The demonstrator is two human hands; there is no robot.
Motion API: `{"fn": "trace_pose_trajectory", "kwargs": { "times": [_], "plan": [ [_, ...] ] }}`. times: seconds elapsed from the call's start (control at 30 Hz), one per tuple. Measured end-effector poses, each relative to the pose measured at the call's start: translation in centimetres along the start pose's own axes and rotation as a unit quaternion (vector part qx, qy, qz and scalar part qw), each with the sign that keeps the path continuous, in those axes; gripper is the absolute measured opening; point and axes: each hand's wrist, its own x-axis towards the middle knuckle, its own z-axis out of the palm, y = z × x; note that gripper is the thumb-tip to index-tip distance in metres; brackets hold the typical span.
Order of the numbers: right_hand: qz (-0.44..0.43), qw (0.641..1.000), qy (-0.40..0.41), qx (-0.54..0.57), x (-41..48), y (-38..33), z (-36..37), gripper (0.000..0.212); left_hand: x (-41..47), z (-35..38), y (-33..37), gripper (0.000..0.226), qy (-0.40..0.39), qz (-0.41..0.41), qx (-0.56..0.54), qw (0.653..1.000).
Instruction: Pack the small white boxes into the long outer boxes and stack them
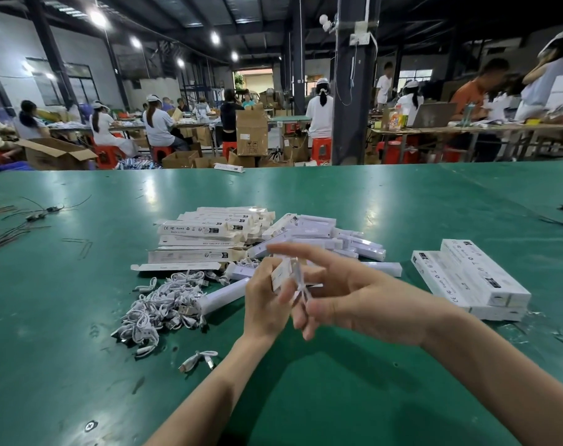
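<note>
Holding a small white box (278,278) above the green table (306,397) at near centre, left hand (264,304) with fingers curled round it. Against its right side the right hand (354,300), fingers spread and blurred. Behind, a heap of long outer boxes (206,230); right, a packed stack (470,278).

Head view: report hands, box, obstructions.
Left hand grips small white box. Right hand at its end, grip blurred. Cable pile beside, not blocking.
</note>
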Motion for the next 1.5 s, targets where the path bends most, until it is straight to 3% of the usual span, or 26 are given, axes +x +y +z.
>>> {"fn": "trace_pose_trajectory", "kwargs": {
  "times": [0.13, 0.27, 0.37, 0.53, 0.67, 0.83, 0.93, 1.13, 1.33, 1.5],
  "plan": [
    [-0.036, 0.998, 0.049, 0.011, -0.4, 0.6, -1.1, 0.05, 0.3, 0.4, -1.2, 0.052, 0.009, -0.015, 0.036, 0.999],
    [-0.057, 0.995, 0.087, -0.012, -0.6, 1.7, -1.2, 0.062, 0.4, 0.9, -2.6, 0.044, 0.001, -0.017, 0.046, 0.999],
    [-0.068, 0.988, 0.133, -0.03, -0.8, 2.7, -1.1, 0.058, 0.6, 1.1, -3.5, 0.038, -0.001, -0.013, 0.053, 0.998],
    [-0.102, 0.96, 0.254, -0.055, -0.7, 3.4, -1.4, 0.046, 0.7, 1.3, -3.3, 0.023, 0.005, 0.004, 0.058, 0.998],
    [-0.125, 0.94, 0.3, -0.101, -0.7, 3.8, -1.6, 0.044, 0.7, 1.2, -3.6, 0.018, 0.014, 0.017, 0.067, 0.998],
    [-0.152, 0.914, 0.32, -0.2, -0.8, 4.2, -1.5, 0.059, 0.7, 1.3, -3.6, 0.02, 0.01, 0.001, 0.067, 0.998],
    [-0.159, 0.893, 0.336, -0.255, -0.9, 4.5, -1.6, 0.064, 0.7, 1.3, -3.6, 0.025, 0.005, 0.006, 0.065, 0.998],
    [-0.208, 0.855, 0.37, -0.299, -1.2, 4.5, -1.6, 0.052, 0.7, 1.2, -3.3, 0.038, -0.001, 0.016, 0.085, 0.996],
    [-0.301, 0.765, 0.365, -0.436, -1.0, 4.9, -1.4, 0.02, 0.6, 1.2, -3.1, 0.026, -0.017, 0.052, 0.109, 0.993],
    [-0.296, 0.724, 0.376, -0.498, -0.7, 5.6, -1.6, 0.023, 0.5, 1.1, -2.8, 0.025, -0.034, 0.075, 0.129, 0.988]
  ]
}}
